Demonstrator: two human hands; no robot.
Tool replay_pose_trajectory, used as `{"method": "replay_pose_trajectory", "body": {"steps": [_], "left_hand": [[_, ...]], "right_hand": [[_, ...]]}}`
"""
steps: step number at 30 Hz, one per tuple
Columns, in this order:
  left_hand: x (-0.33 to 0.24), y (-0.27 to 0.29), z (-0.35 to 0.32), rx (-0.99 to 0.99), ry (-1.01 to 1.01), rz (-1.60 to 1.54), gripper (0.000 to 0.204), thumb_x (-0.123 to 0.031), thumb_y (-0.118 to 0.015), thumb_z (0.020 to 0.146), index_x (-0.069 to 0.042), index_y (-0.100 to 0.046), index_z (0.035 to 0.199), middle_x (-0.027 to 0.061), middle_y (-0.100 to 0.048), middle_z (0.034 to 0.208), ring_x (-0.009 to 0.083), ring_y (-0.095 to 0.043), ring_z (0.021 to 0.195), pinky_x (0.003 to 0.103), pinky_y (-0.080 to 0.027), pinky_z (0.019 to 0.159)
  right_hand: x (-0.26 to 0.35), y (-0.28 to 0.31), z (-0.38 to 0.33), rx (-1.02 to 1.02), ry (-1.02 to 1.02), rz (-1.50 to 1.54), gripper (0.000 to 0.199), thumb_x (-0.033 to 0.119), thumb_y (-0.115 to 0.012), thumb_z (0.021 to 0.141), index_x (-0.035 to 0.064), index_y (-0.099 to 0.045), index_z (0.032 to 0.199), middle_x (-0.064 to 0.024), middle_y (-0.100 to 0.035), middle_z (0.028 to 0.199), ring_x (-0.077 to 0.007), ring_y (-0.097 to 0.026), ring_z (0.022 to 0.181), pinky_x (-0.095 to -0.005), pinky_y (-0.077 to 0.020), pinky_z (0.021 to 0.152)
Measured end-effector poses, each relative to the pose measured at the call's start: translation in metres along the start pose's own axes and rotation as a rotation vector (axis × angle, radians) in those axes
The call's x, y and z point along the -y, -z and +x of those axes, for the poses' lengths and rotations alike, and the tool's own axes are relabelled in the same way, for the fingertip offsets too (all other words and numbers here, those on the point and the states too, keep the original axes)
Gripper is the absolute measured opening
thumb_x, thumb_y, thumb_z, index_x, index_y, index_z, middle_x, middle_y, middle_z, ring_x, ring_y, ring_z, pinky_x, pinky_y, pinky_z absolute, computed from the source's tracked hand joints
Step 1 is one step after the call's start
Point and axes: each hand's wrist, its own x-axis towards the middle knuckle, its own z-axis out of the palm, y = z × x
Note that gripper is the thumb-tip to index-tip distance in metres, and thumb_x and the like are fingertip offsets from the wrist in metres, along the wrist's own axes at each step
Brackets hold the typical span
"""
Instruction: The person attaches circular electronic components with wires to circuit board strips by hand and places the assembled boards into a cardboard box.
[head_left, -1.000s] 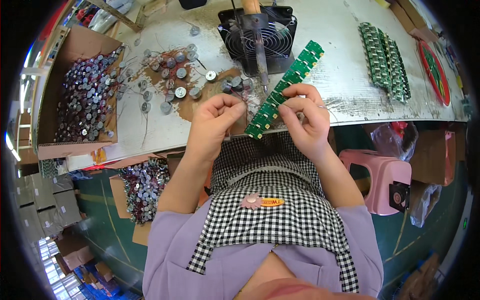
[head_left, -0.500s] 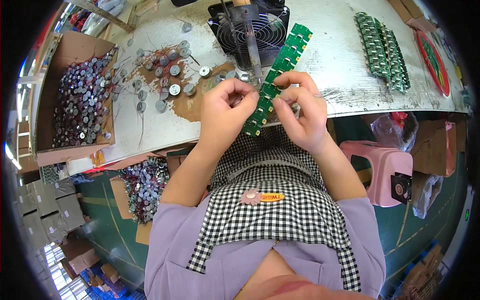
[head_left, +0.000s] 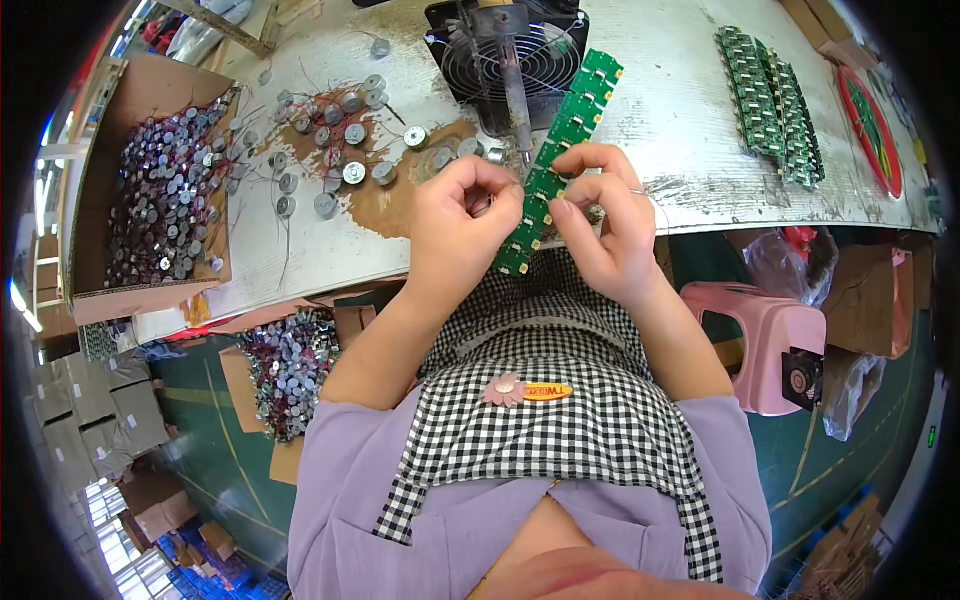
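A long green circuit board strip [head_left: 582, 100] slants across the front edge of the bench, its lower end over my lap. My right hand [head_left: 612, 225] grips its right edge between thumb and bent fingers. On the other side, my left hand [head_left: 462, 222] is closed in a pinch beside the board's middle. Whatever lies between its fingertips is mostly hidden; it may be thin wires. Just above those fingertips points the tip of an upright soldering iron [head_left: 516, 95], close to the board's left edge.
A black fan [head_left: 465, 65] stands behind the iron. Loose round metal parts with thin red wires [head_left: 355, 135] lie to the left, beside a cardboard box [head_left: 150, 295] full of them. Stacked green boards [head_left: 745, 95] and a red-rimmed tray [head_left: 868, 130] are at right. A pink stool [head_left: 775, 330] stands below.
The whole view has shifted slightly. My left fingertips and the board sit a touch lower relative to the iron's tip; both hands keep their pinching pose.
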Motion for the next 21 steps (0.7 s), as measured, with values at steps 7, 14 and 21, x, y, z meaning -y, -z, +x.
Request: {"method": "replay_pose_trajectory", "body": {"steps": [7,14,21], "left_hand": [[0.0,0.003,0.004,0.041,0.067,-0.038,0.006,-0.004,-0.068,0.08,0.0,-0.064,0.082,-0.0043,-0.058,0.07,0.0004,-0.046,0.061,0.018,-0.037,0.054],[-0.001,0.002,0.012,0.019,0.009,-0.105,0.007,-0.004,-0.068,0.079,0.001,-0.064,0.082,-0.0041,-0.057,0.069,0.0004,-0.046,0.06,0.018,-0.037,0.053],[-0.004,0.004,0.004,0.043,0.075,-0.009,0.006,-0.002,-0.068,0.078,0.0,-0.063,0.079,-0.0041,-0.057,0.069,0.0002,-0.044,0.059,0.017,-0.037,0.053]], "right_hand": [[0.001,0.001,-0.001,0.028,0.011,-0.006,0.009,-0.006,-0.063,0.08,-0.0034,-0.056,0.084,-0.0201,-0.061,0.101,-0.0174,-0.058,0.074,-0.0267,-0.0473,0.065],[-0.001,-0.002,0.01,0.007,0.04,-0.076,0.014,-0.006,-0.067,0.074,-0.0004,-0.057,0.083,-0.0163,-0.061,0.096,-0.028,-0.059,0.083,-0.0336,-0.0479,0.069],[0.001,-0.004,0.003,0.025,0.049,-0.082,0.016,-0.006,-0.068,0.074,0.0001,-0.057,0.084,-0.0161,-0.059,0.096,-0.0266,-0.057,0.083,-0.0327,-0.0477,0.07]]}}
